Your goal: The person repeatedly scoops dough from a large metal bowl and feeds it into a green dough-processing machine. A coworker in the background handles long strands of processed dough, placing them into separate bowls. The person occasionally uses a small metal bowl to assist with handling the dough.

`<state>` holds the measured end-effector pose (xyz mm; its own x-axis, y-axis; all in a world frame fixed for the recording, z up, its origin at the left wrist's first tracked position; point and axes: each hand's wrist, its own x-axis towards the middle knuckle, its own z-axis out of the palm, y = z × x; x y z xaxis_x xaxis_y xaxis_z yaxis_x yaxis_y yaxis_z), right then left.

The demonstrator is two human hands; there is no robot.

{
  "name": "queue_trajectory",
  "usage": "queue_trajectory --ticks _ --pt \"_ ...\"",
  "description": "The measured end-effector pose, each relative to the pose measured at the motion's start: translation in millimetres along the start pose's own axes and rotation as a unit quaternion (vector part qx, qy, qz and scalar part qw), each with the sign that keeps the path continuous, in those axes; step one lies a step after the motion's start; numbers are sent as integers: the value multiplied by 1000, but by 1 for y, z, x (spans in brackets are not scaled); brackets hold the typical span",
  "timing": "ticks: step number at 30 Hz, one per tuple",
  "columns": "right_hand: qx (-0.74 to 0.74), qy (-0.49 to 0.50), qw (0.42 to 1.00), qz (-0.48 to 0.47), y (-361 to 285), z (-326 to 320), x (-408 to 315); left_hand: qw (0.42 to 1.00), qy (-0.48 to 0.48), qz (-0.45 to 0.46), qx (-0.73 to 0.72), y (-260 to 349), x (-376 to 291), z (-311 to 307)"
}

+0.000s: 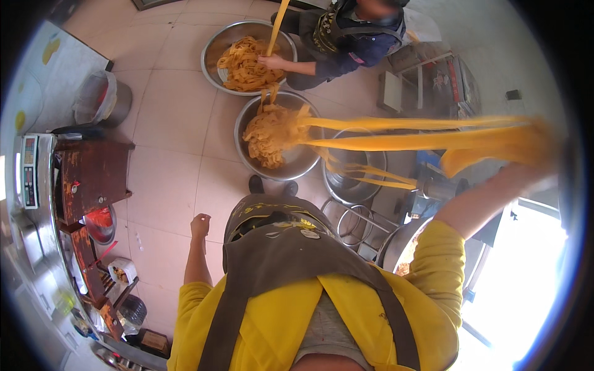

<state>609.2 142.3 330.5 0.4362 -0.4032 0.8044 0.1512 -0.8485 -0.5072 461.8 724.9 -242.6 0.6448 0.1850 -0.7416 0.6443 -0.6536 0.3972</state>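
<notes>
Far out at the right, my right hand [538,170] is raised and blurred by motion. Long flat orange-yellow dough strips [394,143] hang from it and stretch level across to a steel basin [239,134] before my feet. Folded, paler strips [269,139] lie heaped in that basin. Thinner strips [385,181] run between the heap and the metal outlet of a machine [434,189] below my right arm. My left hand [200,226] hangs low by my side, fingers loosely curled, with nothing visible in it.
A co-worker [362,46] lifts a strip over a second steel basin [207,55] of strips. A round steel vessel [355,178] stands between basin and machine. At left are a lined bin [118,104], a worn wooden cabinet [95,176] and a counter with a scale [30,171].
</notes>
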Motion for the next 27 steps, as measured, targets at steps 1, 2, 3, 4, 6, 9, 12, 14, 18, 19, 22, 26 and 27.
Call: queue_trajectory --ticks 1,2,3,4,6,9,12,14,18,19,22,26,27 --pt "-34 -27 999 22 10 15 -14 1000 -6 -1 6 -3 -3 2" --pt "-125 -48 991 13 26 40 -29 1000 -20 -19 9 -6 -3 3" --pt "167 -159 969 88 42 61 -48 1000 -12 9 28 -10 -4 5" --pt "238 -175 944 146 57 73 -56 999 -13 18 43 -14 -5 6" --pt "174 -153 963 139 79 77 -89 998 -8 33 60 -19 -5 7" --pt "-64 -276 954 102 107 96 -181 996 -14 56 70 -11 -3 4" --pt "-126 -589 746 284 120 97 -314 990 -37 91 104 19 -3 -2" --pt "14 -722 655 224 119 75 -388 981 -18 134 139 51 -3 -4" --pt "178 -724 557 366 91 67 -466 972 -110 60 -200 125 -9 11" --pt "154 -701 598 357 78 64 -477 940 -149 72 -298 143 -11 22" --pt "155 -608 717 303 43 56 -498 794 -288 86 -529 195 -29 65" --pt "98 -538 767 335 24 12 -517 727 -454 99 -506 236 -88 122" --pt "64 -530 753 383 21 -6 -521 721 -482 96 -489 240 -106 132"
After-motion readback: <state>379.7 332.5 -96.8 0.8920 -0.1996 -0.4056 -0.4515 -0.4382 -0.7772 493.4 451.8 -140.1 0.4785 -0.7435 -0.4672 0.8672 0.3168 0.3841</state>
